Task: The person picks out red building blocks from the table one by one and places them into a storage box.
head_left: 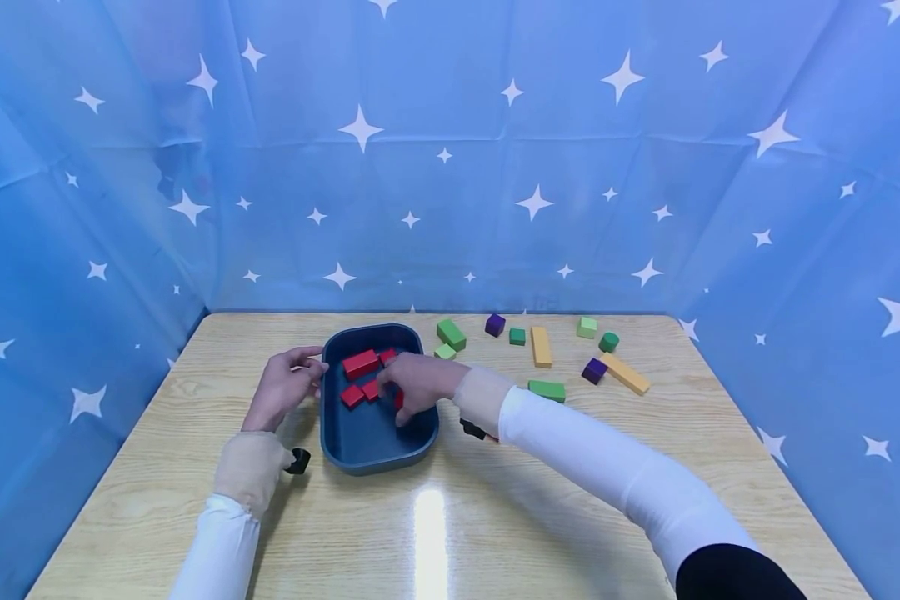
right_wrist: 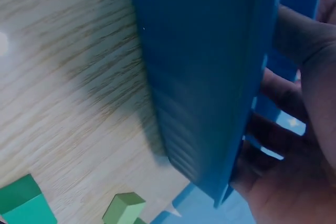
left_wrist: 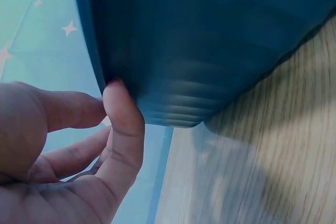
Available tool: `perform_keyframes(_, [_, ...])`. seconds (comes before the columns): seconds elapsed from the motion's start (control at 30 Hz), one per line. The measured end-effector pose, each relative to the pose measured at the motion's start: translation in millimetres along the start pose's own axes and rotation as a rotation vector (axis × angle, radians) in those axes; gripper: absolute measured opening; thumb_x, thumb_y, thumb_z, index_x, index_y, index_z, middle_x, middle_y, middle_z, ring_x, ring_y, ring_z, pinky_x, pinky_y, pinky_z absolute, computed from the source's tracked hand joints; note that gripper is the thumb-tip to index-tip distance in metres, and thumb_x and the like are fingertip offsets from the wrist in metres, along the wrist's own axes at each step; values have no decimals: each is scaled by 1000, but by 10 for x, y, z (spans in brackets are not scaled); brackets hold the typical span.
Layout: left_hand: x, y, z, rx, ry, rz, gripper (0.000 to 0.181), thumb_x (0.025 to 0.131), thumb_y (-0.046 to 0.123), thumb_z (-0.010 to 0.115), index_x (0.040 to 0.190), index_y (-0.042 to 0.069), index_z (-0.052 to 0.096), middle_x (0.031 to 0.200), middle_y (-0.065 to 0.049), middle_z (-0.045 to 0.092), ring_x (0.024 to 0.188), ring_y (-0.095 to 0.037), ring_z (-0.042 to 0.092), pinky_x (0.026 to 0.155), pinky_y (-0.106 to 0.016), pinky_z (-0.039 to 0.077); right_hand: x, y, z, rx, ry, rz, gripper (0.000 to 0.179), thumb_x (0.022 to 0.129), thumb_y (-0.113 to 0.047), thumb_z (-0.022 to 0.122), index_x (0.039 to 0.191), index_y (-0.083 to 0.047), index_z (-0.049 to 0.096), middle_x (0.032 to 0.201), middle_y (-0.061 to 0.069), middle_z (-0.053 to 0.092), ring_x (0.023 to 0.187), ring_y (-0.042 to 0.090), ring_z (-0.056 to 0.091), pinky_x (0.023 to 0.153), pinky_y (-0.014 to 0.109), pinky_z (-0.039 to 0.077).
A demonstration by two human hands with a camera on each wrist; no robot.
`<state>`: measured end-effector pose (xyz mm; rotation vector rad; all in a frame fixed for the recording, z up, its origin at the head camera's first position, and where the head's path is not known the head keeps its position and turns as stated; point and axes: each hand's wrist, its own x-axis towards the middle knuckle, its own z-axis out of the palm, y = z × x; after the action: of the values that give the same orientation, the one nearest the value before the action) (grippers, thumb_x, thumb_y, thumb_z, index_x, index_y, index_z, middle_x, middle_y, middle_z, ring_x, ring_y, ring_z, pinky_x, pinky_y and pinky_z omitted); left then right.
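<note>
Seeing a blue star-printed curtain point(head_left: 450, 233) hanging along the back and sides, then a pale wood-grain table point(head_left: 157, 492) catching bright glare toward the front. Noting a deep dark-blue tray point(head_left: 367, 450) sitting left of centre on the table. Finding the right hand point(head_left: 417, 383) inside the tray, with fingers bent down among red blocks point(head_left: 371, 390), thumb and forefinger apart and a bit of red showing between; not telling whether gripping it or merely hovering above, with fingertips lost behind the tray wall in the right wrist view. Finding the left hand point(head_left: 288, 383) at the tray's left side, with thumb and finger pinching the rim. Sighting, right of the tray, a yellow plank point(head_left: 542, 347) and a second yellow plank point(head_left: 628, 377) lying slantwise. Logging a green block point(head_left: 452, 335) just beside the tray, another green block point(head_left: 547, 391) near the right forearm. Ending on small pieces: purple cube point(head_left: 495, 325), dark green cube point(head_left: 517, 337), light green cube point(head_left: 587, 327), green cylinder point(head_left: 609, 342).
</note>
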<state>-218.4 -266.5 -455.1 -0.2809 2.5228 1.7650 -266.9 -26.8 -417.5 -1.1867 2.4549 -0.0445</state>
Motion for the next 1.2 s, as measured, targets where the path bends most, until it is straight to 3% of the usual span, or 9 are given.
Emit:
perform_keyframes(0.17, [9,0,-2,-2,-1,-1,41,105,13,55,145,1,54,114,-18,58,70,-15,64,72,-33,62,-147,60,-23,83,90,-24,62,84,-45,83,139,-26,61,153,5,49,136,26,44,112,40,48])
perform_keyframes(0.4, [20,-3,14,3,-4,-5,41,105,14,55,144,3,55,114,-16,58,69,-15,63,73,-34,62,-362,154,-13,165,199,-40,85,81,-54,82,154,-36,44,166,1,30,152,32,28,118,53,41])
perform_keyframes(0.57, [27,-8,34,1,-9,-5,41,105,15,56,145,2,54,114,-16,58,70,-16,63,73,-35,62,-533,229,3,214,300,-28,99,76,-60,84,159,-41,33,171,1,19,155,37,21,117,63,37])
perform_keyframes(0.83, [27,12,15,3,-9,-13,41,105,15,55,145,3,54,116,-17,58,71,-16,64,74,-35,63,-817,411,2,245,389,5,109,73,-61,86,161,-45,24,173,-3,12,156,37,19,116,66,36])
perform_keyframes(1.2, [3,7,5,20,0,-11,42,106,16,55,146,3,54,116,-17,59,72,-16,64,75,-37,63,-1196,636,226,227,408,35,115,69,-65,87,162,-34,27,171,5,17,155,41,20,114,69,38])
